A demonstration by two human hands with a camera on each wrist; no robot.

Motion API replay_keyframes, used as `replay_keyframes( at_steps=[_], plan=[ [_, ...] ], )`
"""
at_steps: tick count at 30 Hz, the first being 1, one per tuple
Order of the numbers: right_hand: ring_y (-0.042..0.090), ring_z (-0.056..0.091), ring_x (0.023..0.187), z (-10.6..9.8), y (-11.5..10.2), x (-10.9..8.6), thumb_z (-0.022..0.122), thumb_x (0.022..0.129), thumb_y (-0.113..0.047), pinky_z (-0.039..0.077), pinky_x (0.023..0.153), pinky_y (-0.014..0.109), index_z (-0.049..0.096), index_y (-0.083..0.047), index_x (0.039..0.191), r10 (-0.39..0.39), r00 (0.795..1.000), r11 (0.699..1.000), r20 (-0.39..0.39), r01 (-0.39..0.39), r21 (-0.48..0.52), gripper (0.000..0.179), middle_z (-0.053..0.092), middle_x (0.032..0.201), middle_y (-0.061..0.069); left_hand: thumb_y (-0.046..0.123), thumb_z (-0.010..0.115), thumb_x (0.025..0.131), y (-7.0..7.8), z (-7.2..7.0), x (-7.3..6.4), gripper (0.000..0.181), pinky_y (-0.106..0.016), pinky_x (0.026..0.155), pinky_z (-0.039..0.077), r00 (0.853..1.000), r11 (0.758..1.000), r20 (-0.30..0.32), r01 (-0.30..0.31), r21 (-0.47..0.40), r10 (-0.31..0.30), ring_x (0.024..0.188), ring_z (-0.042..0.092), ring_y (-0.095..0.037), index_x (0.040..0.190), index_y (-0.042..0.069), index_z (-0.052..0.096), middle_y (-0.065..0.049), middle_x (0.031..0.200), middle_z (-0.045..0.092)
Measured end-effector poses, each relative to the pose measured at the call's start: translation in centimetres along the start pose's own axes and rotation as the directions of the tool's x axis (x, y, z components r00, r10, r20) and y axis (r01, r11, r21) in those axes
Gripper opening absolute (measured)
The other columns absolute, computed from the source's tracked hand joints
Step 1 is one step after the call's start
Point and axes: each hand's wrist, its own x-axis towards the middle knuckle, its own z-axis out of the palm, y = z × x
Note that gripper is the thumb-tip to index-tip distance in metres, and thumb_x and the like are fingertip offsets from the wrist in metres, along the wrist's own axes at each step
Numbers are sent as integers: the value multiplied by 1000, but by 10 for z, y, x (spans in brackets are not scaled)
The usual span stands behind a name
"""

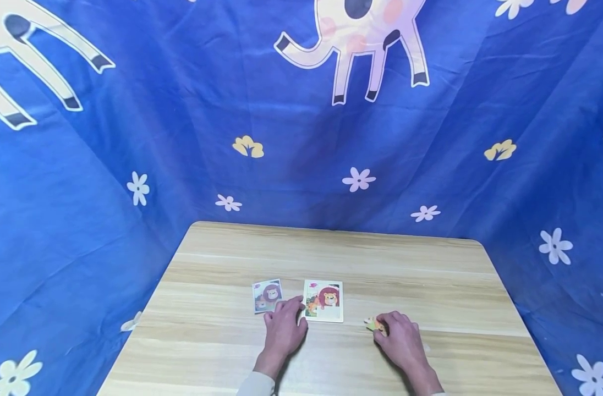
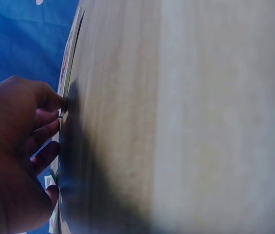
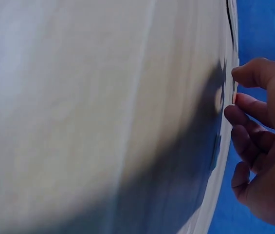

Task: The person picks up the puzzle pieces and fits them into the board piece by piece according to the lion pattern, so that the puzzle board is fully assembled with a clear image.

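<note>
A square puzzle board [image 1: 331, 315] with a lion picture lies mid-table, its lower right part plain white. My left hand [image 1: 284, 330] rests at its left side, fingertips touching the board's edge, palm down. Under and beyond those fingers is a smaller picture card [image 1: 259, 300] with a similar lion scene, partly covered. To the right of the board, my right hand [image 1: 401, 340] pinches a small colourful puzzle piece [image 1: 369, 323] between thumb and fingers, low over the table. In the right wrist view the right hand's fingers are bent, and the piece is mostly hidden.
The wooden table [image 1: 222, 352] has rounded far corners. A blue curtain [image 1: 301, 159] printed with animals and flowers hangs behind and on both sides. A small pale spot [image 1: 426, 347] shows beside my right hand; I cannot tell what it is.
</note>
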Motion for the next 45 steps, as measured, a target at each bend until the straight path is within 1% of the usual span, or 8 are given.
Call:
replay_keyframes(
  at_steps=[6, 10, 14, 19, 23, 34, 40, 45],
  plan=[
    [15, 65, 89, 2, -9, 7, 77, 71, -27, 41, 75, 37, 73, -20, 101, -33, 999, 999, -32, 34, 32, 32, 71, 93, -7, 23, 66, 78, 1, 2, 0, 23, -44, 83, 30, 1000, 1000, 3, 3, -9, -3, 110, 53, -17, 100, 21, 68, 9, 131, 62],
    [9, 62, 82, 4, -14, 10, 78, 69, -27, 42, 76, 36, 73, -22, 100, -68, 996, 997, -52, 70, 42, 32, 68, 88, -11, 23, 65, 78, 0, 4, 0, 23, -44, 83, 30, 1000, 1000, 5, 4, -7, -4, 111, 53, -18, 101, 21, 68, 9, 131, 62],
    [2, 58, 77, 7, -18, 14, 79, 68, -27, 41, 74, 33, 73, -25, 97, -122, 988, 991, -94, 127, 41, 30, 65, 82, -16, 23, 66, 78, -1, 5, -1, 23, -44, 83, 30, 1000, 1000, 2, 8, -7, -8, 111, 53, -17, 100, 21, 68, 10, 131, 62],
    [2, 56, 72, 9, -25, 19, 79, 67, -26, 41, 74, 33, 74, -25, 94, -194, 973, 979, -128, 200, 30, 28, 63, 79, -17, 23, 65, 78, -1, 5, -2, 22, -44, 82, 30, 1000, 1000, -1, 6, -1, -6, 111, 53, -17, 100, 22, 68, 10, 131, 62],
    [3, 57, 72, 11, -32, 22, 78, 68, -26, 41, 74, 33, 74, -24, 95, -233, 965, 971, -123, 237, 16, 28, 63, 79, -15, 24, 65, 78, 0, 4, -2, 23, -44, 83, 30, 1000, 1000, 5, 5, 4, -5, 111, 53, -18, 101, 21, 68, 9, 132, 62],
    [9, 62, 79, 19, -53, 30, 78, 72, -30, 41, 73, 34, 72, -24, 101, -302, 950, 953, -83, 301, -24, 30, 65, 87, -12, 23, 65, 78, 0, 3, -3, 22, -44, 83, 30, 1000, 1000, 1, 12, 12, -12, 111, 53, -18, 100, 21, 68, 10, 131, 62],
    [8, 59, 78, 24, -63, 33, 76, 75, -29, 41, 73, 33, 73, -24, 104, -315, 947, 949, -61, 315, -10, 29, 62, 87, -12, 23, 66, 79, 0, 3, -2, 23, -45, 84, 31, 1000, 1000, 8, 17, 3, -17, 112, 53, -18, 101, 20, 68, 9, 132, 62],
    [9, 60, 81, 28, -69, 35, 74, 78, -29, 41, 74, 34, 72, -21, 106, -309, 950, 951, -32, 309, -4, 29, 63, 91, -10, 23, 66, 79, 0, 3, -2, 22, -45, 84, 31, 1000, 1000, 6, 14, 7, -14, 111, 53, -18, 101, 21, 68, 9, 132, 62]
  ],
)
